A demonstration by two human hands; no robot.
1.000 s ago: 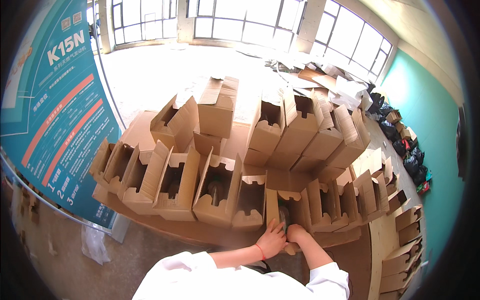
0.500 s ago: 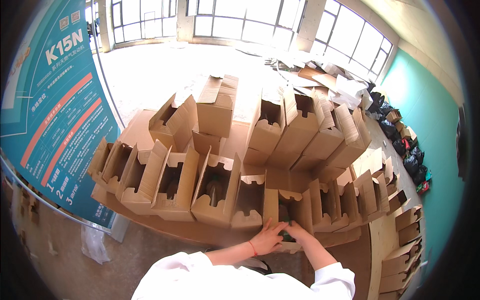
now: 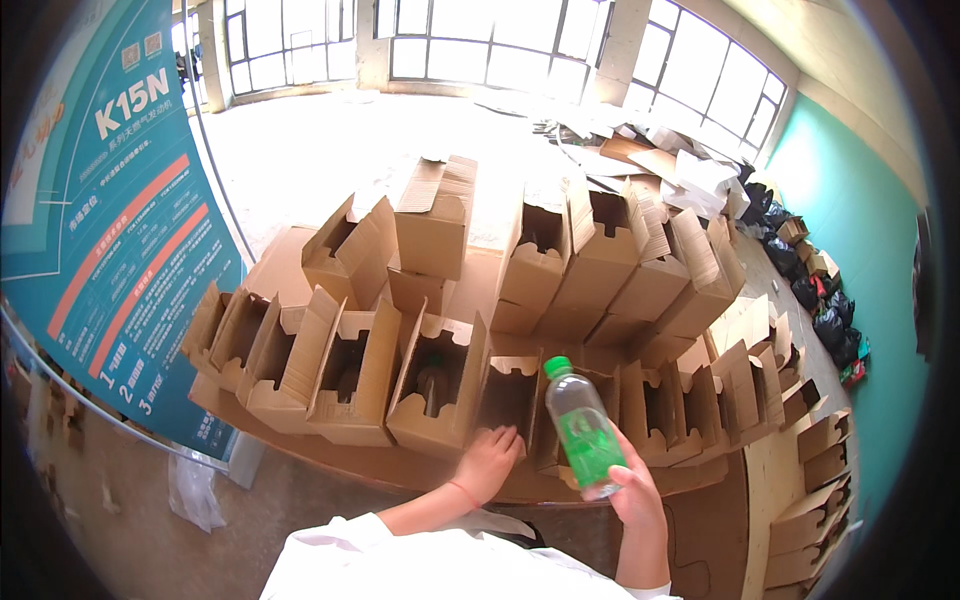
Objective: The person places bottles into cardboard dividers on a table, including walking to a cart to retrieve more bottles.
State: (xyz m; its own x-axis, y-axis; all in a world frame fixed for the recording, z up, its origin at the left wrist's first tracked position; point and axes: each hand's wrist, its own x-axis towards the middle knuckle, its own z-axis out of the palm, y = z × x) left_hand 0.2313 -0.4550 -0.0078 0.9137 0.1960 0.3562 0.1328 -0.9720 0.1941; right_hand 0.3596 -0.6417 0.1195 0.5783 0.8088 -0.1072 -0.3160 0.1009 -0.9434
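Note:
My right hand (image 3: 636, 490) is wrapped round the lower part of a clear plastic bottle (image 3: 583, 428) with a green cap and green label. The bottle is tilted, cap pointing away and to the left, above the near row of boxes. My left hand (image 3: 490, 464) has its fingers bent over the near edge of an open cardboard box (image 3: 508, 392). Partly hidden behind the bottle is another open box (image 3: 546, 452). To the left stands an open box (image 3: 428, 425) with a bottle (image 3: 432, 388) inside; its neighbour (image 3: 350, 415) also holds something dark.
More open boxes (image 3: 688, 402) line the near right side. Taller stacked boxes (image 3: 540, 268) stand farther back on the cardboard-covered surface (image 3: 470, 480). A teal banner (image 3: 130, 260) is at the left; black bags (image 3: 825, 325) lie along the green wall at the right.
Both hands were together at the box right of centre. The right hand has lifted the bottle out of it, while the left hand has moved left to the neighbouring box.

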